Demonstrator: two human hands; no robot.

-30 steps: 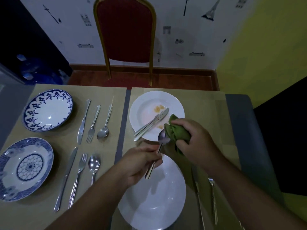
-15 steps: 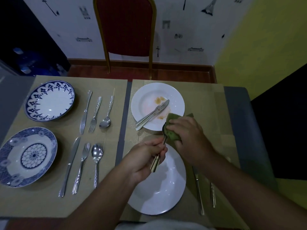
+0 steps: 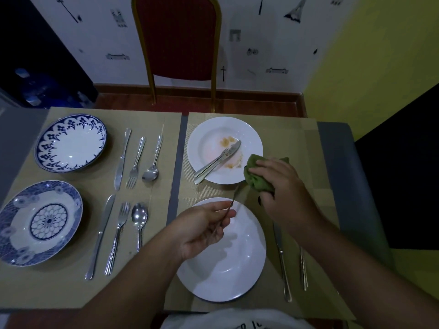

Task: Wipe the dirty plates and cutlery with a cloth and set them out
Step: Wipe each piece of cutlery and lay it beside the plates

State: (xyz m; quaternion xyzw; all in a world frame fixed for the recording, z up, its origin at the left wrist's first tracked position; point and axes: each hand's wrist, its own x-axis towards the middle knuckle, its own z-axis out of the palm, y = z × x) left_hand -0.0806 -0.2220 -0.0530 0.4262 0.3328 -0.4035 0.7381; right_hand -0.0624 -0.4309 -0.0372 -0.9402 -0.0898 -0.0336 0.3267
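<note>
Left fingers (image 3: 228, 213) are pinching a spoon (image 3: 234, 198) and right fingers (image 3: 263, 166) gripping the cloth (image 3: 256, 180), one stained plate (image 3: 204, 148) waiting to be wiped

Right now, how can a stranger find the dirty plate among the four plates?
Start at the red chair, then drop to the right-hand mat in front of it. The dirty plate is the far white one there; unlike the clean white plate nearer the person, it has orange smears and cutlery across it.

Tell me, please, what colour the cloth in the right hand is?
Green; the cloth, gripped by the right hand, shows best in the head view.
</note>
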